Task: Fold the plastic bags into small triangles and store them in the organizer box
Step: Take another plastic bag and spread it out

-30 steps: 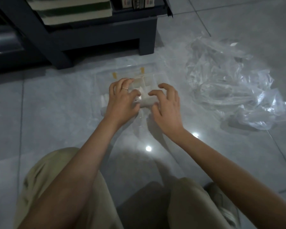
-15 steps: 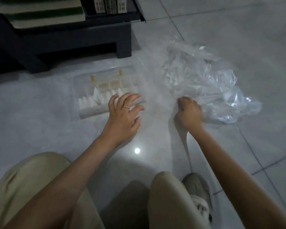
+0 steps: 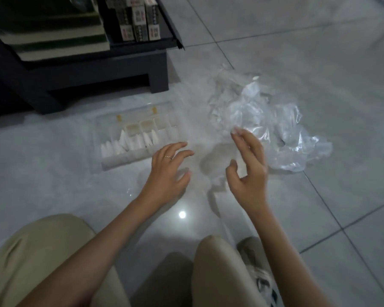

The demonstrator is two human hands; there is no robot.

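Since the organizer box (image 3: 124, 162) already holds a row of white folded triangles (image 3: 129, 144) in its near compartments, I judge the step in hand is fetching a fresh bag to fold. Just right of the box, the left hand (image 3: 169, 171) hovers over the floor tiles (image 3: 319, 63), fingers spread and holding nothing. Further right, the right hand (image 3: 249, 173) is raised with fingers loosely extended. A clear bag (image 3: 215, 173) shows blurred beside its palm, and I cannot tell whether the thumb pinches it. The heap of loose plastic bags (image 3: 264, 120) lies right of the box.

I would lay one bag flat on tile in front of the box, press the air out, then fold a narrow strip before turning triangles.

Behind the box stands a dark low shelf (image 3: 98, 69). Nearer than the box, the knees and a shoe (image 3: 261, 275) crowd the folding space, and clinging film may drag neighbours from the heap.
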